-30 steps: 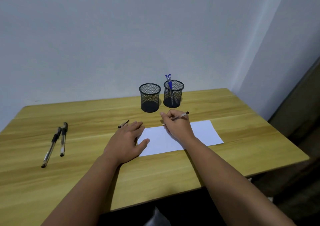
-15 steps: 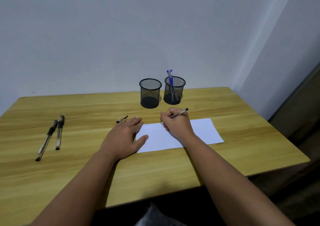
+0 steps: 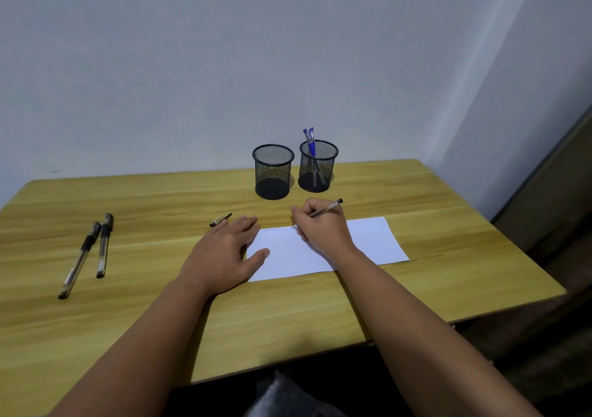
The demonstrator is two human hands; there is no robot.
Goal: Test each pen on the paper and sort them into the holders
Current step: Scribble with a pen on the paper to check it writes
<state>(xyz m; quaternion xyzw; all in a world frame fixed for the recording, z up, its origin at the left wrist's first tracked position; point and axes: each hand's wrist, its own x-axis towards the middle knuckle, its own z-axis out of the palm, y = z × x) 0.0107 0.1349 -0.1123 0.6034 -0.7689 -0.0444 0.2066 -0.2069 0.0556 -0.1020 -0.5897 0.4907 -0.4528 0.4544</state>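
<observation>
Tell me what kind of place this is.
Probably a plain desk in a room corner: a wooden table against bare walls, two mesh pen holders, a paper sheet for writing.

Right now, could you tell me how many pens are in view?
5: two lying at the table's left, one in the right hand, two blue-capped in the right holder; others may be hidden.

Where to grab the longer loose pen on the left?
Take the longer pen at mid-barrel, pinching from above across its width. It lies flat, close beside the shorter pen near their far ends, so go below the dark grip section, where the gap widens.
</observation>
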